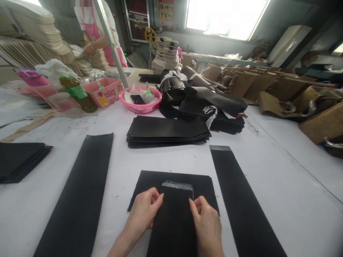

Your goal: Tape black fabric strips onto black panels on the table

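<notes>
A long black strip (174, 221) with a whitish, glue-like band across its far end lies in front of me, over a black rectangular panel (150, 182). My left hand (143, 210) pinches the strip's left edge near that band. On the opposite edge, my right hand (206, 221) pinches it between thumb and fingers. Another black strip (83, 192) rests to the left, its far end slightly curled. To the right lies a narrower black strip (246, 207), which also has a whitish band at its far end.
Beyond my hands sits a stack of black panels (166, 128); more black sheets (16, 159) lie far left. A pink basin (140, 107) holds a phone and a small bottle. Brown bags (249, 84) line the right back. A person (102, 34) in a pink apron stands behind a pole.
</notes>
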Motion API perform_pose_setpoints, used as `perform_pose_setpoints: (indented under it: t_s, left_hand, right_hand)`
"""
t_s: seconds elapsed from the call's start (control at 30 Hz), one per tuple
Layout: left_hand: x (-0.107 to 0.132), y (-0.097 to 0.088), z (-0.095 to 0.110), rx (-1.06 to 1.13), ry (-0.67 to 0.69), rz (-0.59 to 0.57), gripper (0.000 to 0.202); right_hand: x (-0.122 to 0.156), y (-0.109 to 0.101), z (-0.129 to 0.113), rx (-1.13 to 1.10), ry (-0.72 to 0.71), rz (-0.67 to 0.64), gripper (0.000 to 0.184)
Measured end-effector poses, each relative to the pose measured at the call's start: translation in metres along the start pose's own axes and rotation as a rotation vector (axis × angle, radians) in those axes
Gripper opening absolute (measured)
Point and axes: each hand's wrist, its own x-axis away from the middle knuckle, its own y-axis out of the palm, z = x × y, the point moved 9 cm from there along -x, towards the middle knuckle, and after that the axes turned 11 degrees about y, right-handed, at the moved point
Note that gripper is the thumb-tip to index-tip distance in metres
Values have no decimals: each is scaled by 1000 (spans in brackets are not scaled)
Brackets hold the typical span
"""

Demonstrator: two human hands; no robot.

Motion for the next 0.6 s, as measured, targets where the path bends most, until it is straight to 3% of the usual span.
perform_pose_setpoints:
  t_s: [0.6]
  left_hand:
    - [-2, -2, 2, -1, -20, 23, 36]
  right_hand:
    - [-4, 3, 2, 28, 12, -40, 32]
